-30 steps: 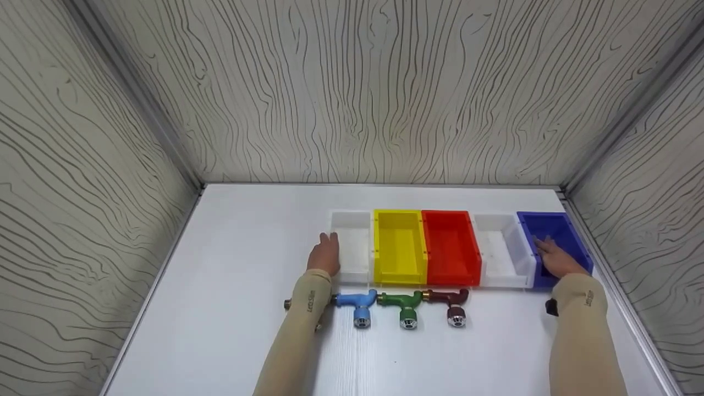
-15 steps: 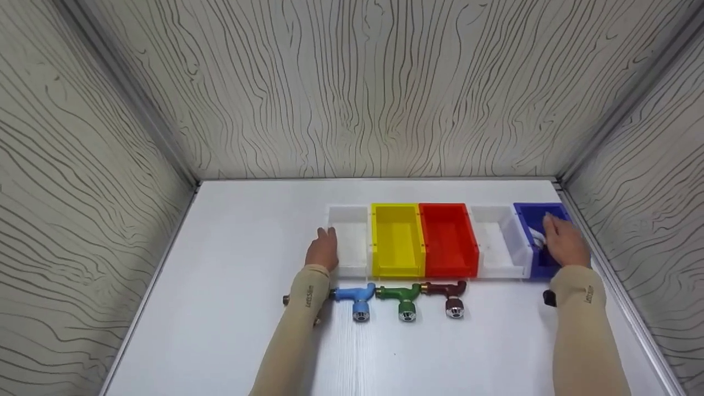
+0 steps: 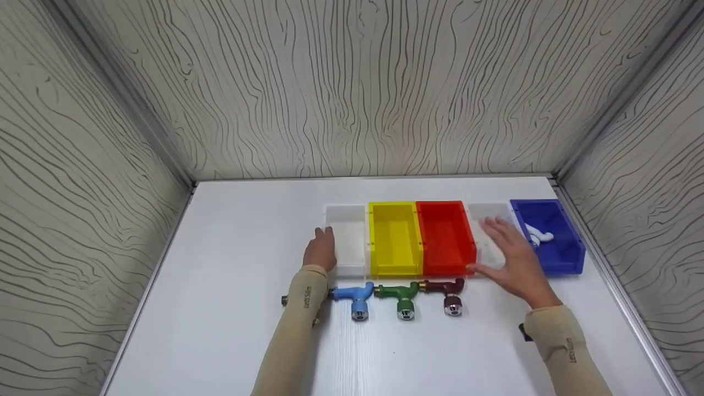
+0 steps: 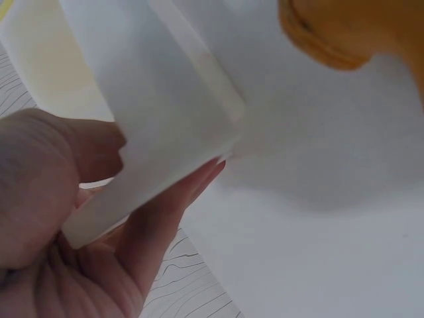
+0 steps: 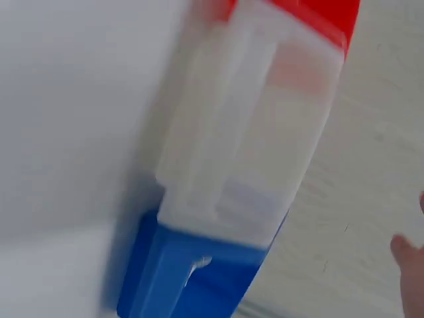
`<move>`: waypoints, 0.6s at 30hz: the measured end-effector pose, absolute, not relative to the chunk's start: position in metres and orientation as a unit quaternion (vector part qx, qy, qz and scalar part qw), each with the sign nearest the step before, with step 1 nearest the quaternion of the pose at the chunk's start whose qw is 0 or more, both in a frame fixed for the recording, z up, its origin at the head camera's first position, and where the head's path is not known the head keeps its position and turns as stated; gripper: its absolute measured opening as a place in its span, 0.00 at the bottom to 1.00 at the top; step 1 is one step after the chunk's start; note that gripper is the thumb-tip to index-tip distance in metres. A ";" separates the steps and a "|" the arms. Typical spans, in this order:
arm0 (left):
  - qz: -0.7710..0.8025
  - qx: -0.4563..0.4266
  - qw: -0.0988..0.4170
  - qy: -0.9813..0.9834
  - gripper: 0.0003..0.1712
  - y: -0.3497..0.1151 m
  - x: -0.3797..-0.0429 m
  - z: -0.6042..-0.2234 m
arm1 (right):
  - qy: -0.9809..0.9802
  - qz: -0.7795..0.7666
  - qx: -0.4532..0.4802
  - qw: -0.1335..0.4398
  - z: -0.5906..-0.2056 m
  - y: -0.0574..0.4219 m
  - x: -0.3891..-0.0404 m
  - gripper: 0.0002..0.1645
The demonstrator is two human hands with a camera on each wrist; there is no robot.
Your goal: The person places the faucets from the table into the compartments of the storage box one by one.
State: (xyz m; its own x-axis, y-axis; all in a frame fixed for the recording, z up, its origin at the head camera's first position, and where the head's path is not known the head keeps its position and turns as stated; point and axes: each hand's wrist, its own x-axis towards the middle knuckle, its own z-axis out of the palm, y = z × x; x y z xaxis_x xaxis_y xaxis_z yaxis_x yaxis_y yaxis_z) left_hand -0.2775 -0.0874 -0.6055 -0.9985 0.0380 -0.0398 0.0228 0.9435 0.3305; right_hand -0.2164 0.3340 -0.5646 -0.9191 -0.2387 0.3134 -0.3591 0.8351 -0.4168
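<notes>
My left hand (image 3: 319,250) grips the side wall of the leftmost white bin (image 3: 347,269). In the left wrist view, the thumb lies on one side of that wall and the fingers on the other. My right hand (image 3: 514,264) hovers over the right-hand white bin (image 3: 487,212) with its fingers spread, holding nothing. A white faucet (image 3: 543,236) lies inside the blue bin (image 3: 569,258), just right of that hand. In the right wrist view, only fingertips of the right hand (image 5: 412,265) show at the edge.
A yellow bin (image 3: 396,269) and a red bin (image 3: 448,267) stand between the white ones. Before the row lie a blue faucet (image 3: 357,297), a green faucet (image 3: 404,297) and a dark red faucet (image 3: 450,291). An orange faucet (image 4: 358,33) sits near the left forearm.
My right hand has let go of the white faucet in the blue bin and moved left over the neighbouring white bin, fingers spreading. The left hand keeps its grip.
</notes>
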 end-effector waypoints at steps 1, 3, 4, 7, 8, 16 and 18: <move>0.168 0.013 0.026 0.985 0.34 -0.088 -0.277 -0.606 | -0.951 0.240 0.169 0.096 -0.568 0.325 -0.210 0.62; 0.171 0.012 0.028 0.985 0.35 -0.088 -0.275 -0.607 | -0.951 0.247 0.186 0.036 -0.574 0.310 -0.199 0.63; 0.171 0.014 0.026 0.985 0.34 -0.088 -0.274 -0.608 | -0.950 0.248 0.192 0.008 -0.577 0.304 -0.193 0.62; 0.173 0.024 0.018 0.984 0.33 -0.088 -0.272 -0.609 | -0.942 0.260 0.205 -0.050 -0.587 0.289 -0.181 0.59; 0.172 0.026 0.015 0.985 0.32 -0.087 -0.271 -0.609 | -0.940 0.263 0.208 -0.061 -0.591 0.285 -0.178 0.58; 0.178 0.017 0.027 0.984 0.36 -0.088 -0.274 -0.609 | -0.944 0.237 0.199 -0.118 -0.611 0.277 -0.177 0.53; 0.179 0.018 0.027 0.983 0.37 -0.089 -0.275 -0.607 | -0.944 0.238 0.194 -0.123 -0.612 0.277 -0.179 0.52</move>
